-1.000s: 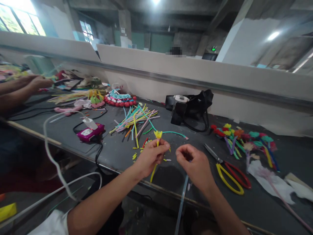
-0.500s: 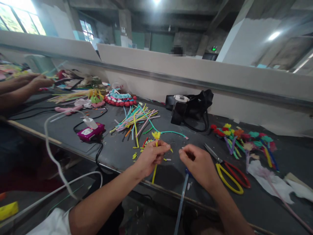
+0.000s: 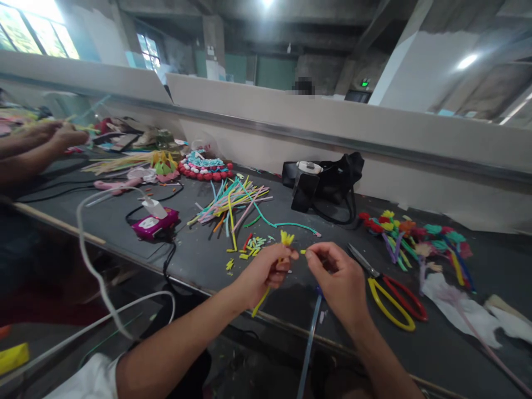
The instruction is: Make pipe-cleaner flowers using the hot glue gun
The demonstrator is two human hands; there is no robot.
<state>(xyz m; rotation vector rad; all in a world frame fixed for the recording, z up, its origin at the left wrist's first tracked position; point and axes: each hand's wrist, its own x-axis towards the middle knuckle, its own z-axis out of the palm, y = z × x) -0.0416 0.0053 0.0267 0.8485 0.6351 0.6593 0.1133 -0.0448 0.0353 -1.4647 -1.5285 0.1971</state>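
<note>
- Tabletop (image 3: 124,221): dark, strewn with cuttings, spread beneath both hands.
- Black bag (image 3: 328,180): well beyond the hands, against the back wall.
- Loose pile of coloured stems (image 3: 233,202): beyond the left hand, fanned out flat.
- Left hand (image 3: 266,271): clamped round the yellow stem; best kept pinching close under the tuft to prevent twisting.
- Right hand (image 3: 338,277): just beside the left, apart from it, fingertips pinched together near the tuft; small, steady motions probably advisable.
- Scissors (image 3: 390,302): just right of the right hand, lying flat.
- Blue strip (image 3: 310,338): runs down from under the right hand; gripped or not, cannot tell.
- Yellow stem (image 3: 286,239): thin, tilted, frayed tuft on top, tail poking out below the left fist.
</note>
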